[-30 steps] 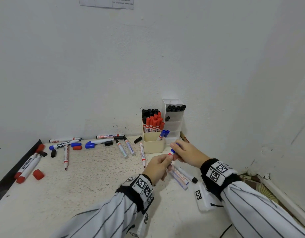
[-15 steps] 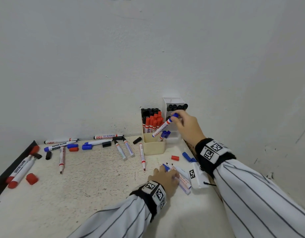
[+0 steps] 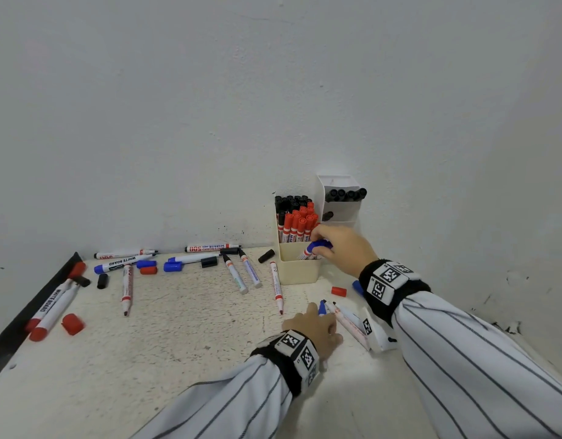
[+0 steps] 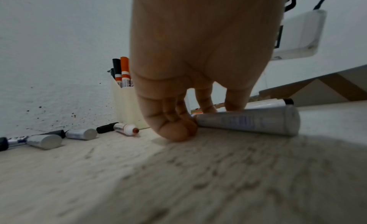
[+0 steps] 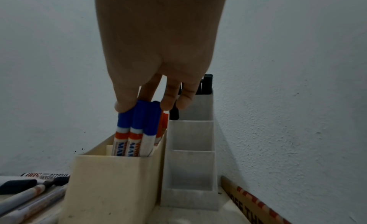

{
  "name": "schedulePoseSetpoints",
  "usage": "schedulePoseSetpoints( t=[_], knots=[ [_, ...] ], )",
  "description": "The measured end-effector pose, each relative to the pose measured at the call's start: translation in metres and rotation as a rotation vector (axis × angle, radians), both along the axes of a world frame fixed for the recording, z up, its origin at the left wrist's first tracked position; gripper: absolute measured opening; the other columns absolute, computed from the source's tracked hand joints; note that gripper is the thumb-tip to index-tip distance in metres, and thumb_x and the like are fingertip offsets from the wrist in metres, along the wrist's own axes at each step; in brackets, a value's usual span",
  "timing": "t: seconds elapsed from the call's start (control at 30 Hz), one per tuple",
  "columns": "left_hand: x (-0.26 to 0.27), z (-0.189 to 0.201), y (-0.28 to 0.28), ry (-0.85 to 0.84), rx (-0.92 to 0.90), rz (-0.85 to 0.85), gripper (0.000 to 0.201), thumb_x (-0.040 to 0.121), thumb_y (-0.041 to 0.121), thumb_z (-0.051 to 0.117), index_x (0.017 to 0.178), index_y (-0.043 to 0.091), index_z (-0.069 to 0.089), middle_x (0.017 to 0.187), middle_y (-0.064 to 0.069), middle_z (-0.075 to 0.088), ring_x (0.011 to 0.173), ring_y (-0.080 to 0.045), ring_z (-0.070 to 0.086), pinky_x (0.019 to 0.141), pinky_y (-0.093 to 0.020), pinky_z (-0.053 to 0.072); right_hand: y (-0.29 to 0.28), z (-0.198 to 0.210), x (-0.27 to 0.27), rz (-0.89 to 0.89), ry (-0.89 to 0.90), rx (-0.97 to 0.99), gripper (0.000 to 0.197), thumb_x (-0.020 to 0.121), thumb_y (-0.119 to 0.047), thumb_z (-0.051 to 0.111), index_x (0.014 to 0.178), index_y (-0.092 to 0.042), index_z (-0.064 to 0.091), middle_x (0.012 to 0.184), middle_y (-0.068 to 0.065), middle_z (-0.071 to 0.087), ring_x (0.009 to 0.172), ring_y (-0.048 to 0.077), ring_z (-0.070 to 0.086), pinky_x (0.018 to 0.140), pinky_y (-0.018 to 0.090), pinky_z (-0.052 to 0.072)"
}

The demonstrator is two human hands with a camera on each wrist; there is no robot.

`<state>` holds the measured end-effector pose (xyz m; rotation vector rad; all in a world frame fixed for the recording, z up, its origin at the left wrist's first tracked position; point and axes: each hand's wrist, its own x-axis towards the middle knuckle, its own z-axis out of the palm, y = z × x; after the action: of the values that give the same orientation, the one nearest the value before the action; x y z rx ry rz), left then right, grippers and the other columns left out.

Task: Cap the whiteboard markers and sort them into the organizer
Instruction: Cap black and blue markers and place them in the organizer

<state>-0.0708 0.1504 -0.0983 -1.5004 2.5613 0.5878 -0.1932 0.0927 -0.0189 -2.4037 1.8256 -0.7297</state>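
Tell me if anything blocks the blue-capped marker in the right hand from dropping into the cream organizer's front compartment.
Nothing visible blocks it. The right hand holds the blue-capped marker already inside the cream organizer, beside two other blue-capped markers.

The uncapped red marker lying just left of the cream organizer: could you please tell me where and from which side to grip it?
Pinch the red marker mid-barrel from above, fingers across its width. It lies flat on the table, bare tip toward the person, far end close to the cream organizer, so the middle looks freest.
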Motion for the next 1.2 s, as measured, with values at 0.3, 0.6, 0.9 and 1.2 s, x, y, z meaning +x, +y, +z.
schedulePoseSetpoints(
  t=[0.3, 0.6, 0.9, 1.2],
  knots=[
    [0.015, 0.002, -0.013, 0.249, 0.095, 0.223, 0.018, 0.083, 0.006, 0.049, 0.095, 0.018, 0.053, 0.107, -0.002, 0.041, 0.1, -0.023, 0.054, 0.089, -0.033, 0.049, 0.008, 0.006, -0.035, -0.246, -0.385, -0.067, 0.015, 0.095, -0.014, 0.047, 0.099, -0.01, 0.061, 0.099, 0.005, 0.062, 0.08, 0.012, 0.051, 0.072, 0.021, 0.036],
    [0.029, 0.001, -0.019, 0.391, 0.06, 0.308, 0.016, 0.085, 0.008, 0.042, 0.087, 0.022, 0.05, 0.099, 0.0, 0.044, 0.083, -0.016, 0.05, 0.072, -0.023, 0.043, 0.028, -0.038, -0.05, -0.373, 0.185, 0.741, 0.042, 0.092, -0.013, 0.044, 0.132, -0.024, 0.052, 0.146, 0.005, 0.039, 0.119, 0.02, 0.047, 0.09, 0.019, 0.041],
    [0.041, 0.003, -0.018, 0.488, 0.014, 0.321, 0.016, 0.086, 0.009, 0.044, 0.086, 0.024, 0.047, 0.095, 0.0, 0.047, 0.083, -0.016, 0.046, 0.077, -0.026, 0.04, 0.028, -0.046, -0.045, -0.439, -0.057, 0.448, 0.005, 0.089, -0.018, 0.056, 0.091, -0.019, 0.059, 0.112, 0.008, 0.058, 0.093, 0.021, 0.054, 0.087, 0.03, 0.046],
    [0.044, 0.005, -0.009, 0.593, 0.02, 0.366, 0.025, 0.089, 0.011, 0.048, 0.111, 0.02, 0.042, 0.1, -0.003, 0.058, 0.09, -0.02, 0.055, 0.083, -0.033, 0.045, 0.046, -0.027, -0.032, -0.306, -0.555, 0.321, 0.015, 0.097, -0.016, 0.043, 0.108, -0.018, 0.054, 0.088, 0.008, 0.062, 0.083, 0.018, 0.059, 0.066, 0.021, 0.046]
  ],
)
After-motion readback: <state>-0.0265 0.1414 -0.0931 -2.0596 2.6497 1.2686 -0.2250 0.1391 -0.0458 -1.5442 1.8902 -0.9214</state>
